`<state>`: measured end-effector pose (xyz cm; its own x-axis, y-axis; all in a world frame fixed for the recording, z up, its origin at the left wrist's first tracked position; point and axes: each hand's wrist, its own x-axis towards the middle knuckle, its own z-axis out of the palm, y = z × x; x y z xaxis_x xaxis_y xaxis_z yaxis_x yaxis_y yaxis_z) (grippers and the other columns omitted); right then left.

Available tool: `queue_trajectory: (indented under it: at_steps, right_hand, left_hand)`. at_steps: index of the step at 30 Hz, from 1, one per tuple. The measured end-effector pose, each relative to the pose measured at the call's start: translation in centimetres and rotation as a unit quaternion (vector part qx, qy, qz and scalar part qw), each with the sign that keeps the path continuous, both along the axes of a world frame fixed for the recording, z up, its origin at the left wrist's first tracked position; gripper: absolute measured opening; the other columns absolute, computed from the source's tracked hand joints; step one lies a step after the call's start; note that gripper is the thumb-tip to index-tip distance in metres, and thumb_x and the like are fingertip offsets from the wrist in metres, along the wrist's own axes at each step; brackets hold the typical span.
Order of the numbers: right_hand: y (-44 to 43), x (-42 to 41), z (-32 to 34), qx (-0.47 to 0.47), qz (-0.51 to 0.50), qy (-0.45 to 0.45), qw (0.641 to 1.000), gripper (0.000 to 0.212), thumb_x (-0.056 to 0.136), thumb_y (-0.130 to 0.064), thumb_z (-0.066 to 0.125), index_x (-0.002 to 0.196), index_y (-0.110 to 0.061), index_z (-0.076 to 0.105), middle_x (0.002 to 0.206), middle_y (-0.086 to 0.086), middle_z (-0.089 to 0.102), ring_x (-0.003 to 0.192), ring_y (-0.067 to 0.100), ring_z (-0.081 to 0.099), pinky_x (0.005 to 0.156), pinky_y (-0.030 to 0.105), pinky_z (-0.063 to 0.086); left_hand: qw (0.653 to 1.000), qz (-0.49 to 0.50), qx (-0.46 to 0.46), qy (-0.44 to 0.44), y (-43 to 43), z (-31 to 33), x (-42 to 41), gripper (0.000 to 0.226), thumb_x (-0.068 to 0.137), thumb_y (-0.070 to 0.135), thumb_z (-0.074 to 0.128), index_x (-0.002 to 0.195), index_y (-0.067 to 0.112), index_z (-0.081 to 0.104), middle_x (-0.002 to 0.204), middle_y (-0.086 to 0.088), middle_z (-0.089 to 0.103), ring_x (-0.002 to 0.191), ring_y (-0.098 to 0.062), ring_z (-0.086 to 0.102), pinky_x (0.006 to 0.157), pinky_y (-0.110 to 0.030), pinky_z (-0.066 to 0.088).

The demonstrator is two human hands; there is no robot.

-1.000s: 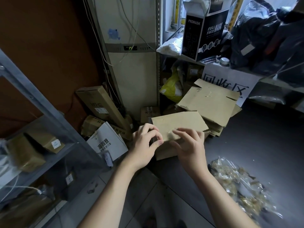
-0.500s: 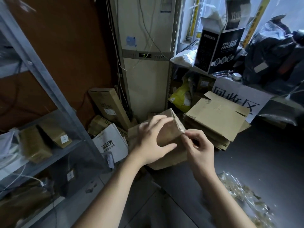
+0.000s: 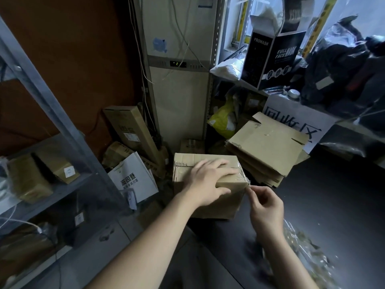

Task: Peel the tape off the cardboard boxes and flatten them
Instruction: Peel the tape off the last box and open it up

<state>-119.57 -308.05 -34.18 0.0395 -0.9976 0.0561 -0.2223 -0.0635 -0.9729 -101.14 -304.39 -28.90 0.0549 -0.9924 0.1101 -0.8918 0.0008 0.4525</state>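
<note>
Two bare hands work a taped cardboard box (image 3: 225, 205) standing on the floor, just beside a stack of flattened boxes (image 3: 268, 147). The left hand (image 3: 210, 180) lies on the box top, grip spread. The right hand (image 3: 266, 205), grip pressed together, appears to pinch clear tape (image 3: 244, 178) at the near right corner.
</note>
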Motion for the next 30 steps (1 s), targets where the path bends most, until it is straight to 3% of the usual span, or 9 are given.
queue_trajectory:
  at_steps: [6, 8, 10, 13, 17, 22, 26, 28, 30]
  right_hand:
    - [0.9, -0.7, 0.6, -0.011, 0.007, 0.066, 0.998, 0.015, 0.091, -0.011, 0.073, 0.081, -0.023, 0.073, 0.072, -0.01, 0.072, 0.069, 0.004, 0.065, 0.064, 0.025, 0.048]
    - [1.3, -0.9, 0.7, -0.014, -0.007, 0.059, 0.998, 0.012, 0.089, -0.014, 0.076, 0.095, -0.024, 0.073, 0.073, -0.009, 0.072, 0.069, 0.003, 0.066, 0.068, 0.026, 0.048]
    - [2.3, -1.1, 0.4, -0.049, -0.015, 0.063, 0.997, 0.042, 0.087, -0.013, 0.078, 0.124, -0.023, 0.06, 0.081, -0.009, 0.074, 0.073, 0.0, 0.068, 0.067, 0.016, 0.049]
    - [3.7, -1.2, -1.1, -0.108, -0.008, 0.074, 0.991, 0.062, 0.083, -0.002, 0.081, 0.135, -0.016, 0.052, 0.111, -0.009, 0.067, 0.089, -0.003, 0.07, 0.068, 0.01, 0.052]
    - [3.3, -0.6, -1.8, -0.134, 0.001, 0.148, 0.98, 0.041, 0.079, -0.009, 0.085, 0.116, -0.018, 0.07, 0.115, -0.006, 0.068, 0.106, 0.009, 0.061, 0.09, 0.025, 0.047]
    - [2.8, -0.7, -2.0, -0.032, 0.021, 0.095, 0.995, 0.032, 0.085, -0.007, 0.078, 0.077, -0.037, 0.068, 0.08, -0.021, 0.072, 0.081, 0.0, 0.068, 0.075, 0.018, 0.051]
    - [2.3, -0.7, -3.0, -0.027, 0.039, 0.098, 0.994, 0.02, 0.091, -0.003, 0.071, 0.082, -0.019, 0.064, 0.089, -0.016, 0.071, 0.085, 0.003, 0.068, 0.078, 0.023, 0.053]
    - [2.5, -0.8, -3.4, -0.027, 0.041, 0.101, 0.994, 0.017, 0.094, -0.004, 0.067, 0.085, -0.016, 0.061, 0.086, -0.015, 0.07, 0.08, -0.002, 0.065, 0.071, 0.016, 0.048]
    - [2.6, -1.0, -3.5, -0.037, 0.035, 0.103, 0.993, 0.016, 0.095, -0.004, 0.066, 0.086, -0.016, 0.062, 0.081, -0.011, 0.069, 0.077, 0.004, 0.064, 0.068, 0.023, 0.045]
  left_hand:
    - [1.0, -0.004, -0.013, 0.021, 0.2, -0.2, -0.1, 0.063, 0.082, 0.04, 0.082, 0.137, 0.054, 0.054, 0.15, 0.026, 0.04, 0.138, -0.004, 0.035, 0.116, -0.021, 0.007]
    - [1.0, -0.01, -0.01, 0.014, 0.6, -0.3, -0.3, 0.063, 0.081, 0.041, 0.082, 0.136, 0.054, 0.054, 0.15, 0.027, 0.039, 0.139, -0.004, 0.034, 0.117, -0.022, 0.007]
    - [1.0, -0.009, -0.004, 0.027, 0.8, -0.5, -0.1, 0.063, 0.08, 0.041, 0.083, 0.135, 0.054, 0.055, 0.15, 0.029, 0.039, 0.139, -0.006, 0.034, 0.118, -0.023, 0.009]
    - [0.999, 0.002, 0.005, 0.045, 1.1, -0.3, -0.1, 0.062, 0.077, 0.04, 0.086, 0.132, 0.052, 0.06, 0.147, 0.032, 0.041, 0.139, -0.011, 0.035, 0.111, -0.02, 0.014]
    - [0.997, 0.028, 0.016, 0.065, 1.9, -0.2, -0.5, 0.059, 0.078, 0.04, 0.085, 0.132, 0.048, 0.062, 0.148, 0.034, 0.041, 0.141, -0.014, 0.03, 0.111, -0.019, 0.012]
    - [0.995, 0.05, 0.014, 0.085, 1.8, -0.5, -0.2, 0.058, 0.077, 0.039, 0.086, 0.13, 0.048, 0.063, 0.147, 0.035, 0.042, 0.142, -0.014, 0.031, 0.115, -0.024, 0.014]
    - [0.996, 0.049, 0.002, 0.077, 1.7, -0.7, -0.4, 0.058, 0.074, 0.038, 0.088, 0.127, 0.047, 0.065, 0.145, 0.034, 0.044, 0.14, -0.012, 0.037, 0.122, -0.033, 0.02]
    - [0.996, 0.049, 0.002, 0.075, 1.6, -0.9, -0.5, 0.058, 0.074, 0.038, 0.089, 0.127, 0.045, 0.066, 0.145, 0.033, 0.045, 0.139, -0.012, 0.039, 0.12, -0.03, 0.019]
    - [0.996, 0.052, 0.0, 0.069, 1.7, -0.9, -0.6, 0.058, 0.074, 0.039, 0.088, 0.127, 0.046, 0.066, 0.145, 0.035, 0.044, 0.14, -0.015, 0.038, 0.119, -0.027, 0.018]
